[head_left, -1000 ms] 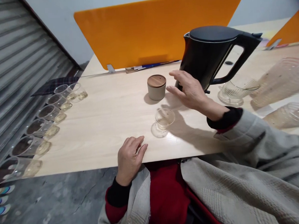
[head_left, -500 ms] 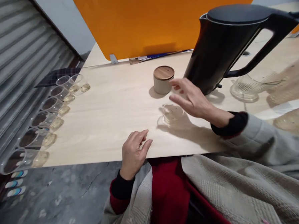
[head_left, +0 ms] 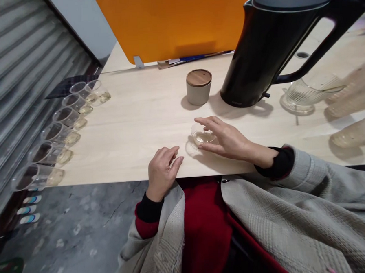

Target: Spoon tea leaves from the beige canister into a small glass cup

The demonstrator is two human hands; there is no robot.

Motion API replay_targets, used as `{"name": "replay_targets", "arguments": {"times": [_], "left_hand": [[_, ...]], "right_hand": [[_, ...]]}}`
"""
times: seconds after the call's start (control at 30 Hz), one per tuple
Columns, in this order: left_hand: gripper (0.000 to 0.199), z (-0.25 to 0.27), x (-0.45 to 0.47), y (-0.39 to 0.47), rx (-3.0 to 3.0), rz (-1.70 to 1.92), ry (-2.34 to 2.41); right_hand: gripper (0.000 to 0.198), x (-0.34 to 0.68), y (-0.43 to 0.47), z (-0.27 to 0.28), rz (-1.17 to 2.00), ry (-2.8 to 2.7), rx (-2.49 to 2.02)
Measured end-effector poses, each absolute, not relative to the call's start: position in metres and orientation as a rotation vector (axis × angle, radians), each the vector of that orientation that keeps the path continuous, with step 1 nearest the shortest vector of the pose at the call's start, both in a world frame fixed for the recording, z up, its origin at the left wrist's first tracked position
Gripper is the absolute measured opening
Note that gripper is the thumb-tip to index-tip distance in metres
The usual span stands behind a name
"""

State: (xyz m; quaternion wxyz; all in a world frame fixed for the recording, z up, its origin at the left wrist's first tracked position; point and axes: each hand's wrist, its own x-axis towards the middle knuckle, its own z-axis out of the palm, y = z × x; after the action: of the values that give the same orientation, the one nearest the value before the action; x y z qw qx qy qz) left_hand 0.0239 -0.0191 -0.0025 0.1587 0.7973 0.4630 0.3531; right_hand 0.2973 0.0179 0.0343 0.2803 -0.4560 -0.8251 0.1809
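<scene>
Cup [head_left: 202, 139], small, round, transparent, upright on the pale wood-grained worktop [head_left: 138, 114], between the parted thumb and fingers of the nearer right hand [head_left: 228, 139], grip undeterminable; left hand [head_left: 161, 170] empty, fingers slightly apart.

the person's right hand [head_left: 227, 139] has come down from beside the tall black kettle [head_left: 263, 46] to the small, clear, round cup [head_left: 202, 137] (thumb and fingers now flank its rim).

Holds the right hand [head_left: 228, 140] extended, with thumb [head_left: 210, 147] and fingers [head_left: 203, 121] parted in a C and wrist [head_left: 263, 154] behind the fingers. Curls the left hand [head_left: 162, 170] loosely, with thumb just beside the fingers.
</scene>
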Motion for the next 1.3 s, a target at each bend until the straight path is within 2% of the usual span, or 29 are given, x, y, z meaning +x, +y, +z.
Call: {"name": "replay_targets", "arguments": {"times": [0.27,0.47,0.67,0.83,0.97,1.17,1.3], "left_hand": [[0.023,-0.003,0.024,-0.019,2.302,1.014,1.319],[0.024,-0.004,0.023,-0.019,2.323,1.036,1.305],[0.022,-0.004,0.024,-0.019,2.328,1.048,1.306],[0.022,-0.004,0.023,-0.018,2.322,1.053,1.292],[0.021,-0.004,0.023,-0.018,2.326,1.048,1.291],[0.022,-0.003,0.023,-0.017,2.328,1.045,1.289],[0.022,-0.004,0.023,-0.017,2.332,1.039,1.297]], "right_hand": [[0.076,0.299,0.018,0.028,0.414,-2.230,-1.183],[0.099,0.313,0.018,0.043,0.398,-2.259,-1.187],[0.087,0.337,0.064,0.073,0.260,-2.079,-1.321],[0.092,0.340,0.148,0.060,0.043,-2.047,-1.428],[0.092,0.324,0.196,0.045,0.087,-2.030,-1.489],[0.073,0.308,0.211,0.034,0.124,-1.946,-1.523],[0.072,0.316,0.202,0.039,0.048,-1.946,-1.515]]}}
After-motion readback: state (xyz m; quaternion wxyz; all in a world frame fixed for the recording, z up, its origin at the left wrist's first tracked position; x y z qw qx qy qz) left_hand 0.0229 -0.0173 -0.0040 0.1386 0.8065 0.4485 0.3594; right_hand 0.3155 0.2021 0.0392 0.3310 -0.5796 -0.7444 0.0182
